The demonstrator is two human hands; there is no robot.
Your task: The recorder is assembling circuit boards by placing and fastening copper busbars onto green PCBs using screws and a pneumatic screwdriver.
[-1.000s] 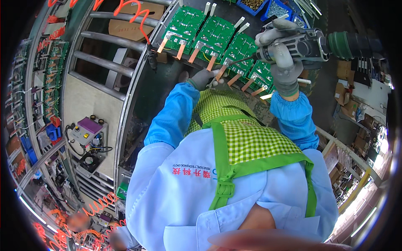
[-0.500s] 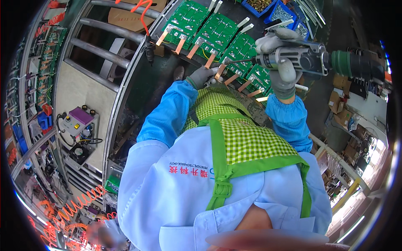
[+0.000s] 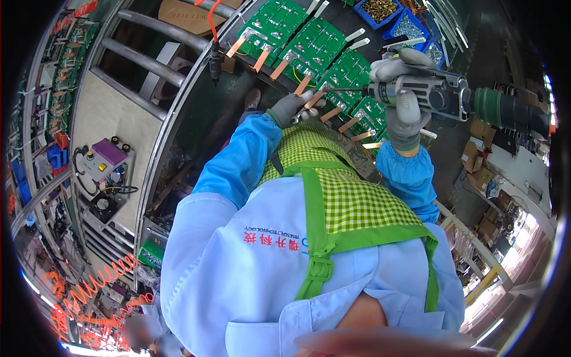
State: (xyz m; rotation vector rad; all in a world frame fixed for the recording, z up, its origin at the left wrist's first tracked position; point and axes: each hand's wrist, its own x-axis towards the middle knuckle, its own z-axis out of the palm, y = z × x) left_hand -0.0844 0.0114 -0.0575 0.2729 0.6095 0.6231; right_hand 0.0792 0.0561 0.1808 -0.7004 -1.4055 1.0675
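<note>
In my gloved right hand (image 3: pixel 407 116) is a grey power screwdriver (image 3: pixel 425 92), held sideways with fingers wrapped round its body. Its long thin bit (image 3: pixel 348 90) points left, its tip at the soldered base of a copper strip (image 3: pixel 314 99) on one of the green circuit boards (image 3: pixel 345 70). My gloved left hand (image 3: pixel 288 109) is closed at the free end of that strip, the fingers partly hidden. A small silvery piece beside those fingertips is too small to name. More copper strips (image 3: pixel 262 59) stick out from the row of boards toward me.
Blue bins (image 3: pixel 407 30) of small metal parts stand at the far right of the boards, beside long pale strips (image 3: pixel 446 27). A dark tool (image 3: pixel 215 62) hangs on an orange coiled cord at left. A metal-railed bench carries a control box (image 3: pixel 107 163). Cartons (image 3: pixel 471 156) lie at right.
The whole view has shifted slightly, with the boards and both hands a little lower and to the right. The screwdriver bit stays at the same copper strip, and both grips look unchanged.
</note>
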